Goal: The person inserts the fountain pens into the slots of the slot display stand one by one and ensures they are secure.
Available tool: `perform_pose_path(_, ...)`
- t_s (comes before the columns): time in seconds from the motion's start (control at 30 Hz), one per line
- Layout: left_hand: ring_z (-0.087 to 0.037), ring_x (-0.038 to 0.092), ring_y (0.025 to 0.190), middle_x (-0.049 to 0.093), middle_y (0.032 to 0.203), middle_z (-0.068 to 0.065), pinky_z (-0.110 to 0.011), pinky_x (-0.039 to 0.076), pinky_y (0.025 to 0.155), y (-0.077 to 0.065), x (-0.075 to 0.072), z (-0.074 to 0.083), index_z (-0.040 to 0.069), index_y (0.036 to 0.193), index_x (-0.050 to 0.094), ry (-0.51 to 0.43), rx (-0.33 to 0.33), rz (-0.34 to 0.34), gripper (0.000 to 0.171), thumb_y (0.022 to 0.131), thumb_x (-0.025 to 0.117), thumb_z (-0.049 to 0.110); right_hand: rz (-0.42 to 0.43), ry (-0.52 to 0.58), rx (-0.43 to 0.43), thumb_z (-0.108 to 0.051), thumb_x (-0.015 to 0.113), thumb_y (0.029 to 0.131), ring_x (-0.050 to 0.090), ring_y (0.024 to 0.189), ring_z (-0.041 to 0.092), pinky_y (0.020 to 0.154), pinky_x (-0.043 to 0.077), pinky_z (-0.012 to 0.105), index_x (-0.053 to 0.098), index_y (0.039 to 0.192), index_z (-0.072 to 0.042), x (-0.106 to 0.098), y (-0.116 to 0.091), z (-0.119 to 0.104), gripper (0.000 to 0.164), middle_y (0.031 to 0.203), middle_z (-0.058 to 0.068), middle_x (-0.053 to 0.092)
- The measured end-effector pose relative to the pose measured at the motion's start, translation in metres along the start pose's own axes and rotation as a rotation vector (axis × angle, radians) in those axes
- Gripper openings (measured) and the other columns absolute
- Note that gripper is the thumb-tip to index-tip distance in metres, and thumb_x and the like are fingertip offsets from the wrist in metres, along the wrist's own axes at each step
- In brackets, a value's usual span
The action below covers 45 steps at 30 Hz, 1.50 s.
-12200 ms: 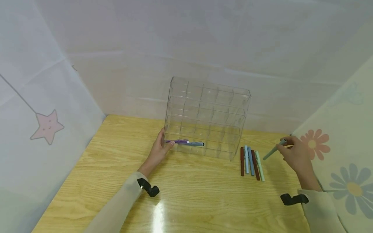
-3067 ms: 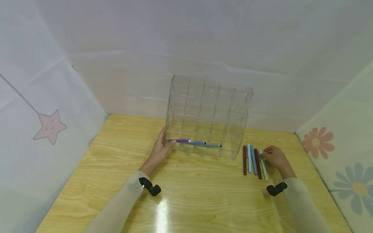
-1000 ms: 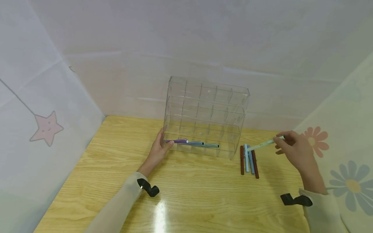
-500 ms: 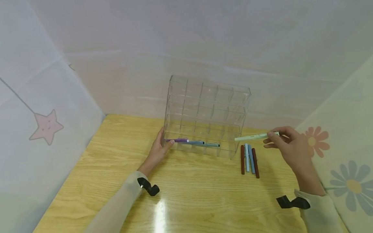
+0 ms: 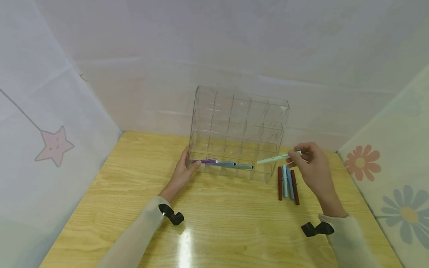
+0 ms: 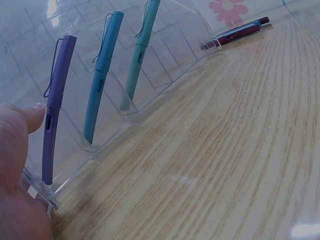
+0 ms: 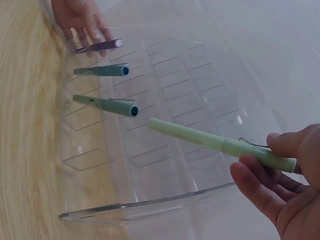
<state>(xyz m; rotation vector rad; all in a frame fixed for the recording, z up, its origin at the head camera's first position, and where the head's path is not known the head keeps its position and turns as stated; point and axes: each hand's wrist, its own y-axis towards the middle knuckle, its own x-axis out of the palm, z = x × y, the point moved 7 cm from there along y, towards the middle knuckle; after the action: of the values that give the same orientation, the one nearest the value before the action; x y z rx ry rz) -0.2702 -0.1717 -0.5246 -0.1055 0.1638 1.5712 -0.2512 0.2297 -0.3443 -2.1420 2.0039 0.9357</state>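
Observation:
A clear acrylic pen rack [image 5: 239, 130] with rows of compartments stands on the wooden table. My left hand [image 5: 182, 169] grips its lower left side, thumb at the front by the purple pen [image 6: 55, 110]. In the bottom row lie the purple pen, a blue pen [image 6: 102, 75] and a grey-green pen [image 7: 107, 105], each in its own compartment. My right hand [image 5: 313, 167] pinches a pale green pen [image 7: 210, 142] by its capped end. The pen's other end points left, in front of the rack's lower right compartments; whether it touches the rack I cannot tell.
Right of the rack several pens lie side by side on the table [image 5: 218, 223]: a dark red pen [image 5: 280, 184], a light blue pen [image 5: 285, 182], a blue pen [image 5: 290, 184] and another dark red pen [image 5: 295, 188]. Fabric walls [image 5: 214, 44] surround the table.
The pale green pen was picked up from the right end of the row and carried left to the rack. Earlier, the grey-green pen went into the bottom row. My left hand stays put.

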Motion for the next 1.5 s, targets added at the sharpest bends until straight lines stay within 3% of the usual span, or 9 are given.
perform_pose_path(0.1, -0.036, 0.008, 0.169, 0.008, 0.182, -0.011, -0.056, 0.01, 0.138, 0.0, -0.001, 0.001, 0.02, 0.174, 0.005, 0.002, 0.005, 0.001, 0.088, 0.109, 0.063, 0.033, -0.001, -0.077, -0.004, -0.016, 0.064, 0.108, 0.074, 0.083, 0.003, 0.071, 0.064, 0.019, 0.062, 0.129, 0.002, 0.009, 0.0, 0.002, 0.028, 0.104, 0.003, 0.069)
perform_pose_path(0.23, -0.035, 0.008, 0.169, 0.007, 0.182, -0.01, -0.055, 0.011, 0.139, -0.002, 0.0, 0.0, 0.021, 0.174, 0.006, -0.001, -0.009, 0.002, 0.089, 0.108, 0.064, 0.034, -0.004, -0.146, -0.006, -0.017, 0.065, 0.108, 0.074, 0.083, 0.01, 0.071, 0.064, 0.019, 0.069, 0.119, 0.0, 0.019, -0.001, 0.005, 0.021, 0.112, 0.012, 0.067)
perform_pose_path(0.47, -0.037, 0.005, 0.169, 0.005, 0.182, -0.012, -0.057, 0.009, 0.138, -0.002, 0.0, -0.001, 0.021, 0.174, 0.005, 0.006, -0.008, 0.005, 0.09, 0.108, 0.064, 0.036, -0.078, -0.205, 0.02, -0.017, 0.067, 0.107, 0.075, 0.09, 0.017, 0.076, 0.06, 0.013, 0.069, 0.116, -0.001, 0.039, -0.002, 0.013, 0.019, 0.12, 0.014, 0.064)
perform_pose_path(0.63, -0.038, 0.006, 0.169, 0.006, 0.182, -0.012, -0.058, 0.01, 0.138, -0.002, 0.002, -0.001, 0.023, 0.174, 0.006, -0.012, -0.014, 0.007, 0.089, 0.108, 0.065, 0.035, -0.16, -0.206, 0.062, -0.015, 0.066, 0.107, 0.077, 0.09, 0.028, 0.077, 0.061, 0.016, 0.068, 0.122, -0.001, 0.05, -0.003, 0.023, 0.021, 0.122, 0.016, 0.065)
perform_pose_path(0.87, -0.037, 0.006, 0.169, 0.007, 0.182, -0.011, -0.058, 0.01, 0.138, -0.003, 0.004, 0.0, 0.023, 0.174, 0.007, -0.026, -0.016, 0.009, 0.089, 0.108, 0.066, 0.035, -0.235, -0.234, 0.115, -0.013, 0.066, 0.106, 0.075, 0.085, 0.02, 0.068, 0.059, 0.022, 0.067, 0.123, -0.005, 0.064, -0.004, 0.035, 0.019, 0.121, 0.016, 0.065)
perform_pose_path(1.17, -0.038, 0.005, 0.169, 0.005, 0.182, -0.01, -0.06, 0.009, 0.138, -0.003, 0.007, -0.001, 0.023, 0.174, 0.006, -0.019, -0.01, -0.002, 0.09, 0.108, 0.065, 0.037, -0.276, -0.236, 0.14, -0.01, 0.067, 0.105, 0.074, 0.085, 0.028, 0.068, 0.06, 0.025, 0.068, 0.123, -0.002, 0.08, -0.007, 0.047, 0.02, 0.122, 0.016, 0.066)
perform_pose_path(1.33, -0.037, 0.005, 0.169, 0.006, 0.182, -0.01, -0.059, 0.009, 0.138, -0.003, 0.007, 0.0, 0.022, 0.174, 0.006, -0.025, 0.001, -0.006, 0.089, 0.108, 0.064, 0.036, -0.285, -0.266, 0.118, -0.01, 0.067, 0.105, 0.072, 0.081, 0.026, 0.063, 0.057, 0.026, 0.07, 0.121, -0.004, 0.083, -0.01, 0.05, 0.017, 0.118, 0.015, 0.068)
perform_pose_path(1.5, -0.037, 0.007, 0.169, 0.006, 0.182, -0.01, -0.058, 0.01, 0.138, -0.004, 0.006, 0.002, 0.023, 0.174, 0.006, -0.025, -0.009, -0.004, 0.089, 0.108, 0.065, 0.036, -0.265, -0.32, 0.076, -0.011, 0.068, 0.104, 0.068, 0.088, 0.022, 0.067, 0.057, 0.028, 0.073, 0.115, -0.007, 0.085, -0.009, 0.05, 0.012, 0.118, 0.013, 0.07)
